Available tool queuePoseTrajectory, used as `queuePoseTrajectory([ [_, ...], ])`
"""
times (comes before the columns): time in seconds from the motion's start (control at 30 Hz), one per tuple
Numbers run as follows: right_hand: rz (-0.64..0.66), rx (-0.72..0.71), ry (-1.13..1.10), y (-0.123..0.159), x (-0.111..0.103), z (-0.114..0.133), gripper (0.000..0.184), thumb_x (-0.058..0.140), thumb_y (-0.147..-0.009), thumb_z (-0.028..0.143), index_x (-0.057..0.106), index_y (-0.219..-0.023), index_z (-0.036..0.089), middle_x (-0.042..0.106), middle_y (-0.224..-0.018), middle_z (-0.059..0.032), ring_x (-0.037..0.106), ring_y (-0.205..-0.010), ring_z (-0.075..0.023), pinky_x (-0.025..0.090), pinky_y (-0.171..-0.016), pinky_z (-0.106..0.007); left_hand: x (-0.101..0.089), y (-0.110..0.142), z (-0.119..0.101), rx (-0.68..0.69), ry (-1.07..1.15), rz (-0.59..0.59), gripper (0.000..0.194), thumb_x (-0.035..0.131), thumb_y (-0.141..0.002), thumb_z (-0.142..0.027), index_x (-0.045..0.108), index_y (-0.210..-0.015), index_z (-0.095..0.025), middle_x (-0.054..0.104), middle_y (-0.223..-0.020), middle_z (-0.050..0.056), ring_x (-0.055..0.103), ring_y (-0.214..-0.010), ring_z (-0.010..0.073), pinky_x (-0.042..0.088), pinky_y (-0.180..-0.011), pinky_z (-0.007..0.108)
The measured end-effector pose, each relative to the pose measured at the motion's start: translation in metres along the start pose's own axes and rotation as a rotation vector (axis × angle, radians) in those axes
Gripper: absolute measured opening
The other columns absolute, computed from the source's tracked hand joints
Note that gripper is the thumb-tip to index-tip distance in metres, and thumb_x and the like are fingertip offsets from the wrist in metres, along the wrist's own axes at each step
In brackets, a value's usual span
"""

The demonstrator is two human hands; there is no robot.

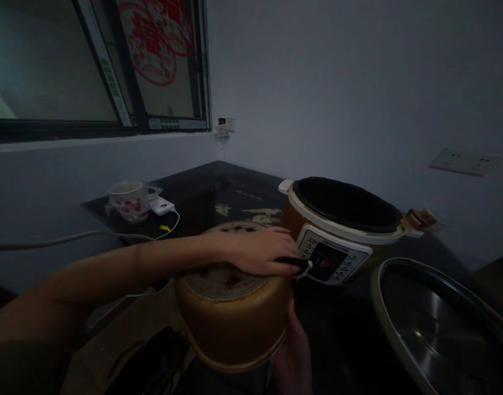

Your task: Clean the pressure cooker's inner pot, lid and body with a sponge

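Observation:
A gold-coloured pot (239, 329) is tipped over in front of me, its stained bottom facing up toward my view. My left hand (255, 249) reaches across that bottom. Its fingers are closed around a slim black handle (292, 262) with a pale tip; the rest of this tool is hidden beneath the hand. From below, my right hand (295, 343) grips the pot's right side near the rim, most of its fingers hidden by the pot. Just beyond my left fingers stands a multicooker (336, 252) with no lid on, its dark inside showing.
A round lid with a metallic face (432, 312) lies at the right. On the dark table (210, 189) sit a plastic-wrapped container (130, 200) and a white device (161, 206) with a cable. A brownish object (420, 219) rests by the cooker's right handle. Walls close off the back.

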State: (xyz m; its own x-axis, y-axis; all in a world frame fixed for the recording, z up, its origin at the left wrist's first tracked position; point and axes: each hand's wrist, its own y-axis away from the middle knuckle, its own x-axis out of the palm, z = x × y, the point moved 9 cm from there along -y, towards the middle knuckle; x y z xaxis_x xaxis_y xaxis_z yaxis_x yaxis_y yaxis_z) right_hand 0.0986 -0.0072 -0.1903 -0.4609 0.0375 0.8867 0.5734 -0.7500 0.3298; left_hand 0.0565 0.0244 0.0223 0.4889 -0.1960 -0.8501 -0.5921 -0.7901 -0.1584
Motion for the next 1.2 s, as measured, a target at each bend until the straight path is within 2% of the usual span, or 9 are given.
queuePoseTrajectory([
  [0.1, 0.008, -0.061, -0.012, -0.007, -0.009, 0.005, 0.034, 0.085, -0.061, 0.033, 0.075, -0.092, 0.025, 0.077, -0.091, -0.0003, 0.072, -0.079, -0.0162, 0.054, -0.084, -0.032, 0.014, 0.023, -0.041, 0.203, -0.181, 0.125, 0.025, 0.045, -0.092, -0.026, 0.067, -0.104, -0.02, 0.068, -0.118, 0.008, 0.052, -0.123, 0.0214, 0.014, -0.118, 0.042],
  [0.23, 0.023, -0.05, -0.029, -0.005, -0.012, 0.004, 0.029, 0.086, -0.059, 0.03, 0.075, -0.085, 0.026, 0.077, -0.088, 0.0016, 0.071, -0.073, -0.0135, 0.056, -0.064, -0.023, 0.022, 0.056, -0.059, 0.244, -0.233, 0.176, 0.033, 0.046, -0.092, -0.027, 0.061, -0.12, -0.019, 0.06, -0.132, 0.005, 0.037, -0.137, 0.0207, 0.003, -0.121, 0.042],
  [0.4, 0.011, 0.031, 0.012, 0.006, -0.004, -0.004, 0.035, 0.085, -0.059, 0.035, 0.075, -0.09, 0.024, 0.077, -0.092, -0.004, 0.072, -0.081, -0.0188, 0.058, -0.07, -0.029, 0.029, 0.082, -0.06, 0.187, -0.302, 0.171, 0.051, 0.048, -0.089, -0.029, 0.045, -0.139, -0.015, 0.035, -0.152, 0.007, 0.017, -0.145, 0.0231, 0.007, -0.12, 0.043],
  [0.53, 0.001, 0.064, -0.025, 0.005, -0.001, -0.005, 0.04, 0.088, -0.053, 0.034, 0.076, -0.09, 0.024, 0.077, -0.093, -0.0036, 0.072, -0.084, -0.0191, 0.056, -0.081, -0.033, 0.026, 0.081, -0.055, 0.118, -0.228, 0.176, 0.05, 0.044, -0.092, -0.03, 0.042, -0.141, -0.019, 0.031, -0.154, 0.004, 0.015, -0.145, 0.0211, 0.011, -0.12, 0.041],
  [0.7, -0.022, 0.106, -0.071, 0.001, -0.002, -0.005, 0.041, 0.091, -0.048, 0.032, 0.076, -0.086, 0.024, 0.077, -0.088, -0.0017, 0.072, -0.082, -0.0195, 0.049, -0.095, -0.039, 0.012, 0.065, -0.024, 0.01, -0.127, 0.148, 0.047, 0.033, -0.097, -0.029, 0.037, -0.144, -0.025, 0.023, -0.157, -0.002, 0.015, -0.145, 0.0155, 0.01, -0.12, 0.037],
  [0.87, -0.02, 0.119, -0.042, 0.004, -0.008, -0.007, 0.045, 0.088, -0.053, 0.036, 0.075, -0.094, 0.024, 0.075, -0.102, -0.0043, 0.07, -0.096, -0.0234, 0.044, -0.101, -0.044, -0.008, 0.065, 0.056, -0.222, -0.224, -0.02, 0.052, 0.033, -0.097, -0.037, 0.029, -0.147, -0.021, 0.02, -0.158, 0.006, 0.013, -0.146, 0.0202, 0.008, -0.119, 0.044],
  [0.97, -0.046, 0.139, -0.056, 0.005, -0.011, -0.008, 0.045, 0.089, -0.052, 0.035, 0.075, -0.094, 0.025, 0.075, -0.099, -0.0028, 0.069, -0.1, -0.0237, 0.041, -0.103, -0.044, -0.02, 0.077, 0.093, -0.373, -0.204, -0.08, 0.052, 0.031, -0.097, -0.04, 0.031, -0.146, -0.021, 0.026, -0.156, 0.008, 0.022, -0.144, 0.0211, 0.014, -0.117, 0.044],
  [1.07, -0.068, 0.148, -0.056, 0.004, -0.011, -0.008, 0.045, 0.09, -0.048, 0.035, 0.076, -0.09, 0.024, 0.076, -0.095, -0.0026, 0.069, -0.099, -0.0246, 0.041, -0.104, -0.044, -0.025, 0.084, 0.102, -0.429, -0.15, -0.105, 0.051, 0.028, -0.097, -0.043, 0.032, -0.145, -0.024, 0.028, -0.156, 0.006, 0.029, -0.141, 0.0203, 0.02, -0.116, 0.041],
  [1.2, -0.046, 0.096, -0.012, 0.004, -0.008, -0.004, 0.042, 0.089, -0.051, 0.035, 0.076, -0.089, 0.023, 0.076, -0.095, -0.0029, 0.071, -0.094, -0.0237, 0.042, -0.103, -0.045, -0.024, 0.074, 0.096, -0.437, -0.146, -0.099, 0.052, 0.029, -0.097, -0.043, 0.031, -0.145, -0.021, 0.032, -0.154, 0.008, 0.03, -0.14, 0.0214, 0.021, -0.115, 0.041],
])
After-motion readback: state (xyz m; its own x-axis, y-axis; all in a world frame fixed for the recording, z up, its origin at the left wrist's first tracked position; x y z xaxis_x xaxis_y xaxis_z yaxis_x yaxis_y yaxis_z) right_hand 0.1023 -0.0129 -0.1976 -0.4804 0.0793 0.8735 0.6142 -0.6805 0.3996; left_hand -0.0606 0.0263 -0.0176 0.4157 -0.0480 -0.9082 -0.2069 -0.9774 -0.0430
